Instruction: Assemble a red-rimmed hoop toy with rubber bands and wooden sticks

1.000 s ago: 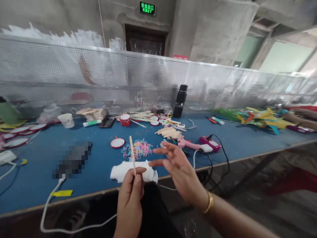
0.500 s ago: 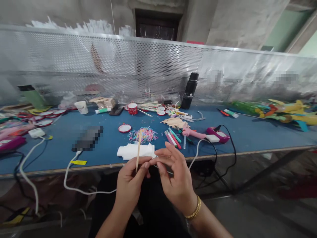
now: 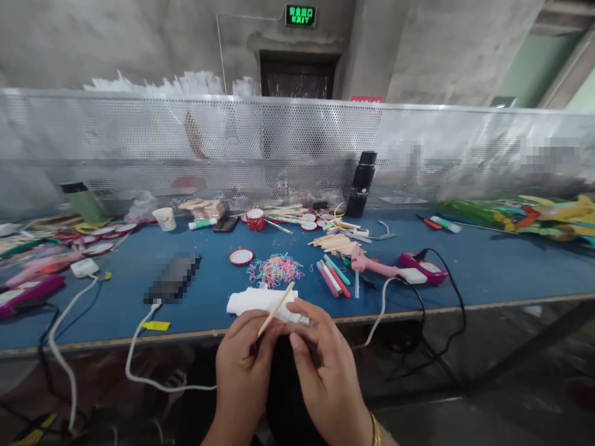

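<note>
My left hand is closed on a thin wooden stick, pinched between thumb and fingers, its free end slanting up to the right. Beside it, my right hand has its thumb apart from its half-bent fingers, and its fingertips meet the left fingertips. I see nothing held in it, though the spot where the hands meet is partly hidden. Just beyond the hands lies a folded white cloth or tissue. Behind that is a pile of small coloured rubber bands.
Coloured pens, wooden sticks and a pink glue gun lie to the right. A black bottle stands at the back. On the left are a phone with a white cable and a paper cup.
The stick has tipped from nearly upright to slanting right. My view has tilted up, so the table sits lower in the picture. Both hands remain close together.
</note>
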`<state>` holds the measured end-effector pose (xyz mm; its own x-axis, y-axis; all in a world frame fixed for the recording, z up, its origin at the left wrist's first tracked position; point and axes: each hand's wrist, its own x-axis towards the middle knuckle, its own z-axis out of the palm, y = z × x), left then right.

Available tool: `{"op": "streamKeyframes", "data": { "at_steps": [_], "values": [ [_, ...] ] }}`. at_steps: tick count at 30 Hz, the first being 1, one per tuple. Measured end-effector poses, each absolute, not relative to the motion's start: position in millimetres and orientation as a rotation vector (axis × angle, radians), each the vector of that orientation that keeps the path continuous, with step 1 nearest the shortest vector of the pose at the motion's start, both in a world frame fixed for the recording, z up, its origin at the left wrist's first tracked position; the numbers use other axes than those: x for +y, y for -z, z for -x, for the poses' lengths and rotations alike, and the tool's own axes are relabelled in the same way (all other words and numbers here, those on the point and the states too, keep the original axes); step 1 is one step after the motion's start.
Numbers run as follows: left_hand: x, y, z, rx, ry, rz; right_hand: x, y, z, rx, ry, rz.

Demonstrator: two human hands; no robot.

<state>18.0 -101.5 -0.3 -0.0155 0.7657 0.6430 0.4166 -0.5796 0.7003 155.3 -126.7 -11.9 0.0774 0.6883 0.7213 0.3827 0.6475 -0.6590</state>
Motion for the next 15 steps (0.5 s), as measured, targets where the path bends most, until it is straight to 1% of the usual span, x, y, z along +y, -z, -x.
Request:
{"op": "streamKeyframes", "data": {
  "at_steps": [3,7,10,13,15],
  "values": [
    [-103,1,-17,1.310,-1.623,-1.964,-125,12,-154,-1.526,-0.371,0.919],
    [-105,2,-17,1.362,-1.597,-1.810,-120,8,-160,-1.512,-0.317,0.932],
    [-109,3,-20,1.281,-1.407,-1.716,-118,3,-164,-1.537,-0.291,0.913],
    [-113,6,-27,1.118,-1.201,-1.693,-118,0,-164,-1.559,-0.337,0.874],
    [-116,8,-31,1.064,-1.137,-1.711,-117,-1,-163,-1.539,-0.393,0.840]
  ]
}}
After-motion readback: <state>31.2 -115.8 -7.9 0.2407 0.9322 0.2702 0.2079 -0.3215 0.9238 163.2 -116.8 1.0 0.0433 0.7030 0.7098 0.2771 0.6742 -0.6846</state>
